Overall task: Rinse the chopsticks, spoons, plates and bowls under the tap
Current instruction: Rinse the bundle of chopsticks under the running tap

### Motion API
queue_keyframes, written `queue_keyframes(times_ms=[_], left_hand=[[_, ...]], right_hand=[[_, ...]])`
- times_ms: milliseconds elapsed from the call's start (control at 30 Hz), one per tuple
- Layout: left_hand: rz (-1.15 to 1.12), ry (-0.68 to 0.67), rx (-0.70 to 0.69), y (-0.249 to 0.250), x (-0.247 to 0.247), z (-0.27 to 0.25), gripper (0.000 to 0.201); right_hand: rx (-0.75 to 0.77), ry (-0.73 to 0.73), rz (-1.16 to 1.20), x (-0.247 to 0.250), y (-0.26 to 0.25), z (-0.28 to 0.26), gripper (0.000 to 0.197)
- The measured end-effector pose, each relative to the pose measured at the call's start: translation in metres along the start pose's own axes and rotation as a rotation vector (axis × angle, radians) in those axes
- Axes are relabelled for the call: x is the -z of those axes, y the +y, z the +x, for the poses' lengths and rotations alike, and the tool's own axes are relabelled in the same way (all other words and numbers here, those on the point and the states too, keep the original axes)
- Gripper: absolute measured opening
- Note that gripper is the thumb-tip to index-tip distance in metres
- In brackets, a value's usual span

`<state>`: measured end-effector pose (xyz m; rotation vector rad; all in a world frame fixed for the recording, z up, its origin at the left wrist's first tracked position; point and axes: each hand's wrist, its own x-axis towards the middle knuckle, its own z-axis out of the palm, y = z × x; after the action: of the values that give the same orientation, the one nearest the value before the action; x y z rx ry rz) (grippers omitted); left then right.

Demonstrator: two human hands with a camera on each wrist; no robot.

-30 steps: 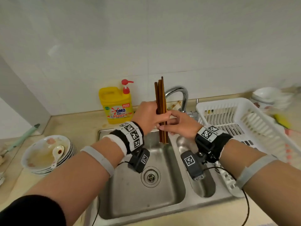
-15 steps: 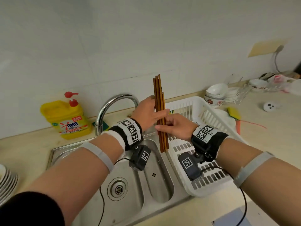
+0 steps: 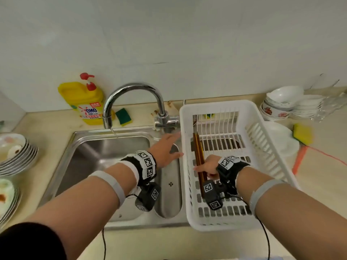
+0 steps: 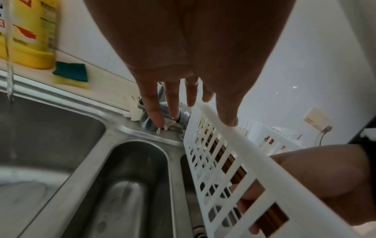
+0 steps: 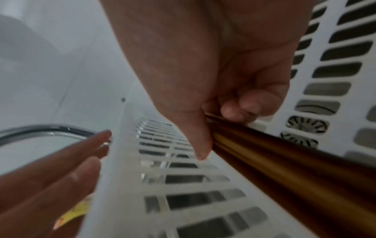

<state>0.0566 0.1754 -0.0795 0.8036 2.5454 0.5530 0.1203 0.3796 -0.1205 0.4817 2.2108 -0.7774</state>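
Head view shows the right hand down inside the white dish basket, its thumb and curled fingers closed round a bundle of chopsticks. These are long, slim, dark brown sticks with a warm golden sheen along their sides, lying close together and roughly parallel along the basket's left wall, their far ends pointing toward the back. Through the slots of the basket wall, the left wrist view shows them as brown strips low against the floor. In the right wrist view the bundle is blurred, glossy and amber-to-brown, pinched between thumb and fingertips.

The left hand holds nothing; its fingers are straight and spread, reaching over the small sink basin toward the base of the chrome tap, just beside the basket rim. A thin stream of water runs from the spout into the large basin. Stacked dirty plates sit at the left, stacked bowls at the right rear.
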Motion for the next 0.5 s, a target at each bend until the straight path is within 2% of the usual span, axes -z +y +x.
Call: queue_keyframes(times_ms=[167, 333, 400, 500], left_hand=[[-0.012, -0.034, 0.034, -0.003, -0.011, -0.003, 0.08], [-0.086, -0.062, 0.038, -0.006, -0.016, -0.001, 0.085], [-0.135, -0.073, 0.032, -0.006, -0.016, 0.0, 0.087], [-0.146, -0.08, 0.048, -0.005, -0.016, -0.001, 0.085]], right_hand=[[0.015, 0.025, -0.073, -0.019, -0.004, 0.016, 0.035], [0.036, 0.011, 0.132, -0.023, 0.002, 0.031, 0.032], [0.078, 0.06, 0.158, -0.022, 0.004, 0.03, 0.028], [0.113, 0.124, 0.17, -0.02, 0.006, 0.027, 0.045]])
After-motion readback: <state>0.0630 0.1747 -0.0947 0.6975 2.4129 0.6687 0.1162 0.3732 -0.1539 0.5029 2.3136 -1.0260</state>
